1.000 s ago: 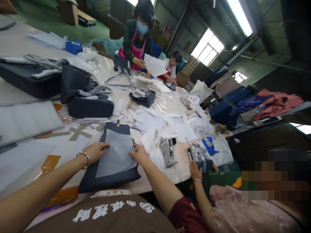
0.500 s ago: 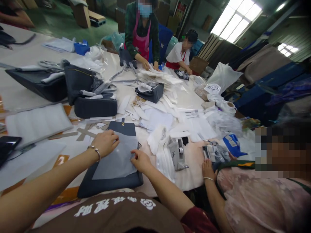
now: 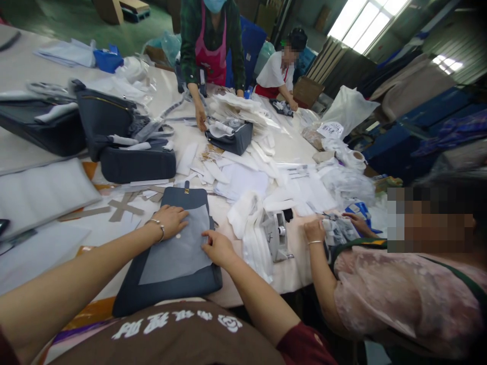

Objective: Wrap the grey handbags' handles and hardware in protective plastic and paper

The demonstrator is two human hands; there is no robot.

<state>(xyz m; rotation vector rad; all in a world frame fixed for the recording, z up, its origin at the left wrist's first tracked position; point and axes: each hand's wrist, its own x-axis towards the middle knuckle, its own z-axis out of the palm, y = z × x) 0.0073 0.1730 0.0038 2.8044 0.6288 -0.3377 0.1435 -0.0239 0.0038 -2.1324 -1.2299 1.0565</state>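
Observation:
A dark blue handbag (image 3: 171, 293) lies flat in front of me, its strap tab with a gold clasp (image 3: 186, 189) pointing away. Over the bag is spread a thin, translucent white sheet (image 3: 173, 263). My left hand (image 3: 170, 223) rests flat on the sheet's upper left part, fingers stretched out. At the sheet's right edge, my right hand (image 3: 219, 249) pinches it between thumb and fingers. Just right of that hand stands a grey tape dispenser (image 3: 278, 238), beside a strip of white foam wrap (image 3: 254, 243).
More dark handbags (image 3: 139, 165) stand at the left and a stuffed one (image 3: 234, 139) farther back. Paper scraps (image 3: 243, 182) litter the middle of the table. A co-worker (image 3: 399, 289) sits close on my right; another (image 3: 213, 45) stands across the table.
My left hand has settled flatter on the sheet, while my right hand stays at its edge. The view has shifted slightly. The co-worker opposite has reached to the stuffed handbag.

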